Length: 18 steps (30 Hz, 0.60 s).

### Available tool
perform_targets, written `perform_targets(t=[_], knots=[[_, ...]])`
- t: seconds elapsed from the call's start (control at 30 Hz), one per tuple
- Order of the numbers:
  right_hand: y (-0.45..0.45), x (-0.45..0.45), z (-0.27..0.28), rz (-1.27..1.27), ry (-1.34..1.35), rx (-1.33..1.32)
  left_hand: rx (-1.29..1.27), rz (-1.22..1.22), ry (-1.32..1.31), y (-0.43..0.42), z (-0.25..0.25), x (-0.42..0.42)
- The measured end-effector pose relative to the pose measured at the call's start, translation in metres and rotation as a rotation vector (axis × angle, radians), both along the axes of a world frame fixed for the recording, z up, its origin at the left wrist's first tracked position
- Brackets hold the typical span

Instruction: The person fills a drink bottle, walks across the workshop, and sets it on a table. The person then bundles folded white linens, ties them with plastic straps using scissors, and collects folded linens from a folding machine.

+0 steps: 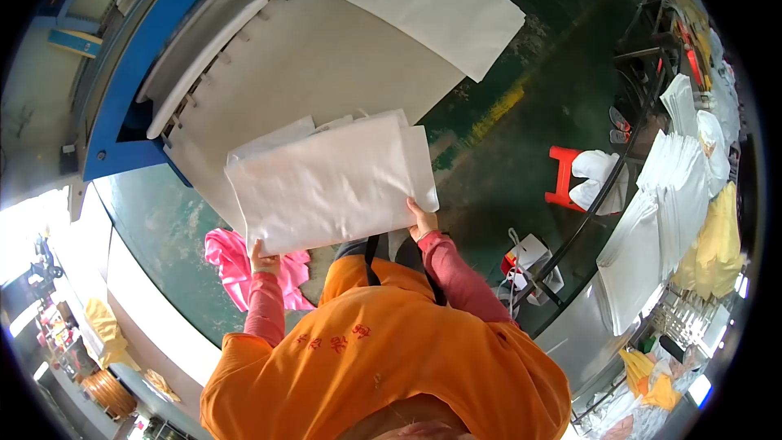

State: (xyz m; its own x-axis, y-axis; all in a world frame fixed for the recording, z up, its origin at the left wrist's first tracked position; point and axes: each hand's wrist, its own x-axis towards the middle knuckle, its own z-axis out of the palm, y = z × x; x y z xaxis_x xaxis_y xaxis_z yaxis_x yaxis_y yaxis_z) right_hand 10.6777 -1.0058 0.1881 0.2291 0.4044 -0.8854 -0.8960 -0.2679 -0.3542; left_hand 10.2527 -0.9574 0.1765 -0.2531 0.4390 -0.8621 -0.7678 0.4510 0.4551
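A small stack of flat white sheets (326,183), either cloth or flattened sacks, is held out in front of my body. At its lower left corner my left hand (265,261) is closed, with the thumb on top. My right hand (421,218) pinches the right side of the near edge. The sheets' edges do not line up, and the far ones fan out a little. Beyond them spreads a grey-beige board or mat (326,57), and a second white pile (436,8) lies at its far right end.
A blue-framed machine (155,57) with a white roll stands at the left. Pink cloth (232,265) lies on the floor by my left arm. To the right are a red stool (562,178), a dark metal rail (607,187) and stacked white sheets (652,212).
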Motion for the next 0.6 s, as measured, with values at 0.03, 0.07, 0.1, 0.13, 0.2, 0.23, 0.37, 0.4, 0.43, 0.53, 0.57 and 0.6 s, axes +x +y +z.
perform_targets(t=[0.03, 0.07, 0.1, 0.13, 0.2, 0.23, 0.37, 0.4, 0.43, 0.53, 0.57, 0.6], knots=[[-0.002, 0.001, 0.001, -0.013, -0.018, -0.008, -0.003, -0.039, -0.040, 0.003, -0.008, -0.005], [-0.004, 0.003, -0.001, -0.025, -0.035, -0.013, -0.005, -0.077, -0.079, 0.009, -0.021, -0.017], [-0.005, 0.004, -0.001, -0.039, -0.051, -0.020, -0.007, -0.116, -0.118, 0.013, -0.030, -0.023], [-0.005, 0.007, -0.001, -0.061, -0.064, -0.019, -0.033, -0.053, -0.046, 0.026, -0.003, 0.005], [-0.004, 0.017, 0.000, -0.109, -0.089, -0.020, -0.014, -0.099, -0.057, 0.044, 0.004, 0.025], [-0.004, 0.021, 0.002, -0.114, -0.088, -0.022, -0.004, -0.123, -0.062, 0.051, 0.004, 0.029], [0.006, 0.045, 0.027, -0.141, -0.158, 0.017, 0.089, -0.260, -0.013, 0.089, 0.023, 0.063], [0.010, 0.050, 0.036, -0.157, -0.229, 0.102, 0.164, -0.316, 0.001, 0.105, 0.035, 0.073], [0.015, 0.056, 0.046, -0.171, -0.300, 0.185, 0.239, -0.369, 0.014, 0.124, 0.049, 0.085], [0.048, 0.082, 0.116, -0.091, -0.552, 0.263, 0.392, -0.580, 0.122, 0.204, 0.104, 0.121], [0.060, 0.093, 0.140, -0.120, -0.561, 0.350, 0.434, -0.558, 0.110, 0.233, 0.123, 0.142], [0.073, 0.101, 0.162, -0.178, -0.587, 0.444, 0.533, -0.558, 0.034, 0.259, 0.154, 0.169]])
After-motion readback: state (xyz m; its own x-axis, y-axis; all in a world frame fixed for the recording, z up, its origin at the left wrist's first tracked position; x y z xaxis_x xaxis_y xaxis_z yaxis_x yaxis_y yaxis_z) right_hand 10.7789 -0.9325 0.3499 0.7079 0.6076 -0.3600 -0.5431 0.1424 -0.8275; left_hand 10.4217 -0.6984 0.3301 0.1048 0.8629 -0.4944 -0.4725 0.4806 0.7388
